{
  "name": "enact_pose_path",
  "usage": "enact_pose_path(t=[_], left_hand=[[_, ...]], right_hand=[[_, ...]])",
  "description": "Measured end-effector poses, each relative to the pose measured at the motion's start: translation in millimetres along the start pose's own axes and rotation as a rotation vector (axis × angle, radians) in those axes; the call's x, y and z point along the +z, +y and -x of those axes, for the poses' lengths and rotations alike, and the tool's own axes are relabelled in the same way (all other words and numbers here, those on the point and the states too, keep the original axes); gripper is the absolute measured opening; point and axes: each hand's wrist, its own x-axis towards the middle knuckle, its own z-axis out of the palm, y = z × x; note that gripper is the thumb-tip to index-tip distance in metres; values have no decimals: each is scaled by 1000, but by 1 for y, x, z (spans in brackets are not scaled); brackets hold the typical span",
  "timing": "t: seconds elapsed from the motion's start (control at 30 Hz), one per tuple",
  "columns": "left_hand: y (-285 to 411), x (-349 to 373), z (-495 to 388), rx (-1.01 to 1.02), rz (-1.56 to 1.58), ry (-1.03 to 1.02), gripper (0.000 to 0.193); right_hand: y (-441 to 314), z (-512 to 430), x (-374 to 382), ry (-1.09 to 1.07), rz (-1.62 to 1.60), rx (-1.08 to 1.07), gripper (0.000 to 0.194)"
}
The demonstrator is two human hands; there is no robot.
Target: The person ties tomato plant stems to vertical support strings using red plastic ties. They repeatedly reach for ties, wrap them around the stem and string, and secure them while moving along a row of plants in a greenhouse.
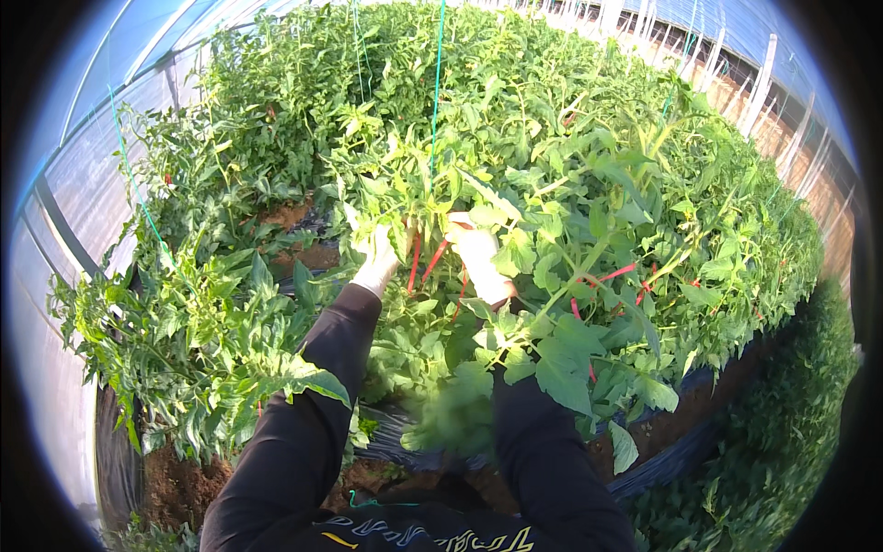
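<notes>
Both of my hands are raised among the leaves of a tomato plant (428,196) and look washed out by the sunlight. My left hand (379,254) is at the left side of the stems, its fingers partly covered by leaves. Opposite it, my right hand (477,257) curls its fingers at the upper end of a red ribbon (434,263). A second red strip (414,262) hangs between the hands. Leaves hide the exact grip of the left fingers. From above, a green string (437,96) runs down to the plant.
Dense tomato plants (552,76) fill the greenhouse ahead. A leafy branch (586,259) crosses over my right forearm. More red ribbon (617,272) is tied at the right. Plastic sheeting (76,228) walls the left side; black mulch film (393,438) and soil lie below.
</notes>
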Motion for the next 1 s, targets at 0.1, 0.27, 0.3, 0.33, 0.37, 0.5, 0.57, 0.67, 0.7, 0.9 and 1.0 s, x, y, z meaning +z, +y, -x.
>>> enact_pose_path(t=[0.1, 0.27, 0.3, 0.33, 0.37, 0.5, 0.57, 0.67, 0.7, 0.9, 1.0], left_hand=[[1, -3, -17, -53, 66, -82, 28], [-10, -6, -25, -67, 204, -154, 34], [-15, -5, -25, -67, 221, -159, 35], [-20, -5, -25, -65, 241, -162, 36], [-25, -3, -23, -62, 263, -164, 37], [-43, 2, -17, -51, 334, -158, 42], [-53, 4, -13, -36, 367, -152, 44], [-70, 5, -9, -10, 412, -152, 48], [-77, 6, -9, -1, 425, -150, 49], [-65, 2, 7, 120, 451, -73, 56], [0, -2, 40, 82, 126, 143, 43]], right_hand=[[13, -21, -4, 20, -103, 38, 24], [15, -17, -5, 33, -166, 105, 24], [14, -16, -5, 38, -168, 111, 24], [12, -14, -7, 38, -175, 109, 24], [11, -14, -8, 40, -178, 111, 24], [6, -16, -12, 29, -194, 115, 23], [5, -17, -11, 19, -202, 115, 23], [6, -19, -10, -1, -232, 125, 23], [6, -21, -10, -7, -239, 124, 23], [2, -36, -9, -52, -254, 100, 23], [0, -16, 0, 91, 81, -40, 23]])
